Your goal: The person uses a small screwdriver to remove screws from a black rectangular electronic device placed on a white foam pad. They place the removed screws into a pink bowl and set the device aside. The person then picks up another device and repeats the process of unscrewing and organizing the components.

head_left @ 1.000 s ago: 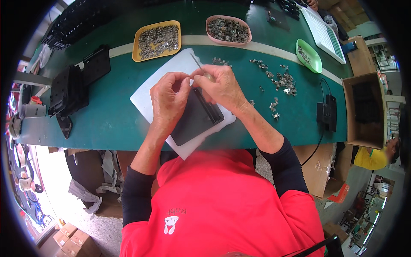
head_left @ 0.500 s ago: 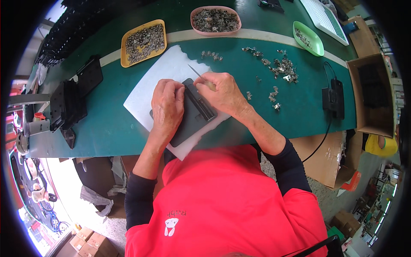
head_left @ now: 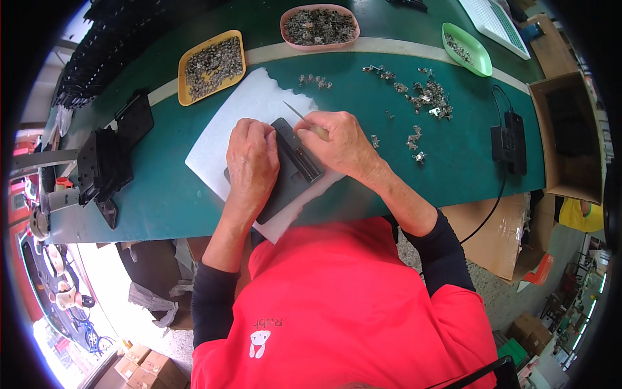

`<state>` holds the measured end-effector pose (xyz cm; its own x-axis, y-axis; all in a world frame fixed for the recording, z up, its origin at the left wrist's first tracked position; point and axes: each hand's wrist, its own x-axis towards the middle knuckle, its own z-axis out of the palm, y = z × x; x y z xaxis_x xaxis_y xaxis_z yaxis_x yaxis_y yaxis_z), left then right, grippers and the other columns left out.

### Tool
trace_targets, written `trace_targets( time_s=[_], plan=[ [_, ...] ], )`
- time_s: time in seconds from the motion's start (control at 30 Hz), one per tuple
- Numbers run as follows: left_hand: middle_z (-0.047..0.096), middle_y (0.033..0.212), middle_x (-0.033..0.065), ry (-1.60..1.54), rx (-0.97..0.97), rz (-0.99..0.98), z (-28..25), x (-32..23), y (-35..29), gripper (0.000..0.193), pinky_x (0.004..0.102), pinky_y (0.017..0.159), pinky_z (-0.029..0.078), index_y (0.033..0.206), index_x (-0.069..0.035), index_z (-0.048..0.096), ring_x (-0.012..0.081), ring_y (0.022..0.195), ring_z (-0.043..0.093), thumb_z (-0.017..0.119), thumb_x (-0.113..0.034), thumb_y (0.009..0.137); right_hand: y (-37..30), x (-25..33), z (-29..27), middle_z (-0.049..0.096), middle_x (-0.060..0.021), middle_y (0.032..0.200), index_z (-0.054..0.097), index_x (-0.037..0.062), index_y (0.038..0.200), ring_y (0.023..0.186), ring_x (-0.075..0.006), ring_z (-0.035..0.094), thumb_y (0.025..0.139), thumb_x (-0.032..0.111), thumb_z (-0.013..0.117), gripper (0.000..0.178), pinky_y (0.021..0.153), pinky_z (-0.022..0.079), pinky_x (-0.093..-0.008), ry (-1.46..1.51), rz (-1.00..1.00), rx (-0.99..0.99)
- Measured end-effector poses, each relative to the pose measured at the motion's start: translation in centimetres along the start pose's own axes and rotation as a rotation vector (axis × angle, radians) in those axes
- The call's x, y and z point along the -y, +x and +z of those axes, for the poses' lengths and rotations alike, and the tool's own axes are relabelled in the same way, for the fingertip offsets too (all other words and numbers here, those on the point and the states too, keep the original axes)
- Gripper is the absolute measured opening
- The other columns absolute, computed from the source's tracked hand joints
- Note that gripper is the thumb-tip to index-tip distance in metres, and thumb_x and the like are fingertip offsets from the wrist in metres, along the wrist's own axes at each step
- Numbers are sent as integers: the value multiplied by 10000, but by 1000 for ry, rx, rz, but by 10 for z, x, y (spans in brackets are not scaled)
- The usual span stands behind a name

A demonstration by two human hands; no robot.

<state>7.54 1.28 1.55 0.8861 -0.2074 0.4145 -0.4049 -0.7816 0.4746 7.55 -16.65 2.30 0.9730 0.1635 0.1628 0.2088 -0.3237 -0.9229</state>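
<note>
A dark grey plastic housing with a long open slot lies tilted on a white foam sheet. My left hand rests on its left side, fingers curled and pinched together at the upper end; whatever they pinch is hidden. My right hand is closed around a thin pointed tool with a yellowish handle. The tool's tip points up and left, away from the housing, above the foam. The right hand's fingers are beside the slot's upper part. A short row of small metal clips lies just beyond the foam.
Metal parts fill a yellow tray, a pink tray and a green tray at the back. Loose metal clips lie right of centre. A black adapter and a cardboard box stand right; black plastic parts stand left.
The whole view has shifted slightly. Both hands keep nearly the same pose at the housing, with the pointed tool still in my right hand.
</note>
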Motion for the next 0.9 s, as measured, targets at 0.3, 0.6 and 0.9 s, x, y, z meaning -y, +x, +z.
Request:
trace_targets(
  time_s=[0.3, 0.6, 0.9],
  plan=[
    [629, 1051, 127, 236, -8, 124, 3, -7, -15, 230, 408, 833, 492, 1032, 1, 674, 313, 973, 607, 686, -50, 808, -26, 6, -17, 661, -213, 937, 658, -47, 1029, 818, -356, 657, 871, 73, 552, 224, 717, 512, -384, -234, -77, 34],
    [527, 1351, 213, 315, 125, 200, -3, -8, -34, 472, 450, 984, 427, 1223, 42, 602, 366, 1188, 540, 696, -245, 860, -61, 24, -24, 621, -183, 882, 593, 0, 1213, 769, -355, 634, 882, 8, 523, 338, 695, 516, -417, -452, -85, 147],
    [552, 1312, 191, 300, 65, 124, 1, -17, -38, 511, 442, 933, 434, 1197, 34, 615, 349, 1153, 554, 732, -283, 814, -68, 42, -9, 586, -122, 832, 582, 48, 1269, 721, -290, 647, 843, -16, 549, 433, 626, 543, -369, -852, -65, 220]
  ],
)
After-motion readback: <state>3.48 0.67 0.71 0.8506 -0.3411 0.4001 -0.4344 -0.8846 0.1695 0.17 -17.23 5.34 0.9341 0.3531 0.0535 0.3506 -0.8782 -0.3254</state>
